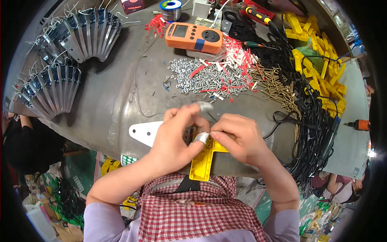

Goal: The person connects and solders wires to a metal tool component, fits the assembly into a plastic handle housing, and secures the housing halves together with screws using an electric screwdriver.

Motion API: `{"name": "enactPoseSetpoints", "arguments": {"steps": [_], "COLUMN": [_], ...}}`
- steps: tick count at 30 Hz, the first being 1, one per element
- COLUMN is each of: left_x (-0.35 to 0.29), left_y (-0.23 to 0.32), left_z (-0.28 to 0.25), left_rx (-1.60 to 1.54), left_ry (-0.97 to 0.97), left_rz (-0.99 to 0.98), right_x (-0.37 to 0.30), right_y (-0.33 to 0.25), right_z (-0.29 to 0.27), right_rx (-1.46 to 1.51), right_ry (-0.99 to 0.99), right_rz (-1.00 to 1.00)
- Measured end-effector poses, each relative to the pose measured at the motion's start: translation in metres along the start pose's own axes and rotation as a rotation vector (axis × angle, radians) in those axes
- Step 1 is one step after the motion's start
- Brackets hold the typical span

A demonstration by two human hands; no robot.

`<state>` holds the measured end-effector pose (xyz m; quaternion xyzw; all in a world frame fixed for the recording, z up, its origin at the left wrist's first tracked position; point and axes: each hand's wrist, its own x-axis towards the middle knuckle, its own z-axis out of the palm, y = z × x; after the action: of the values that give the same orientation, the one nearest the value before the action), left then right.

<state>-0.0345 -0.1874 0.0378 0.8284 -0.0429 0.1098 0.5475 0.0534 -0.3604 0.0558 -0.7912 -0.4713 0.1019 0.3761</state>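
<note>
A yellow plastic housing (200, 164), open side up with ribs inside, lies at the table's near edge in front of me. My left hand (174, 139) is curled over its far end, with silver-grey wrapping on the thumb and a raised, blurred fingertip. The thumb presses near the housing's top. Close against it, my right hand (238, 139) pinches at the housing's upper part; whatever is between the fingertips is too small to make out. A white plate with dark holes (142, 133) sits beside my left hand, partly covered by it.
Beyond my hands lie piled screws and nuts (201, 76), brass-coloured screws (276, 86) and an orange multimeter (193, 37). Black cables (308, 137) and yellow housings (322, 68) heap up at right. Fanned metal-finned parts (54, 88) stand at left, near a solder spool (171, 11).
</note>
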Motion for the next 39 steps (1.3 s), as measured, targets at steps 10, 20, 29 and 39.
{"name": "enactPoseSetpoints", "arguments": {"steps": [10, 20, 29, 39], "left_x": [-0.008, -0.009, -0.008, 0.031], "left_y": [-0.005, -0.008, -0.006, 0.028], "left_z": [0.015, 0.01, 0.01, -0.012], "left_rx": [-0.151, 0.155, 0.285, 0.208], "left_ry": [0.192, 0.197, 0.123, -0.024], "left_rz": [-0.15, 0.239, 0.342, 0.353], "right_x": [0.0, -0.008, -0.007, 0.0], "right_y": [-0.011, -0.014, 0.081, 0.068], "right_z": [-0.001, -0.004, -0.051, -0.066], "right_rx": [-0.067, -0.353, -0.69, -0.469], "right_ry": [0.068, 0.003, 0.295, 0.2], "right_rz": [0.08, -0.138, 0.237, 0.244]}}
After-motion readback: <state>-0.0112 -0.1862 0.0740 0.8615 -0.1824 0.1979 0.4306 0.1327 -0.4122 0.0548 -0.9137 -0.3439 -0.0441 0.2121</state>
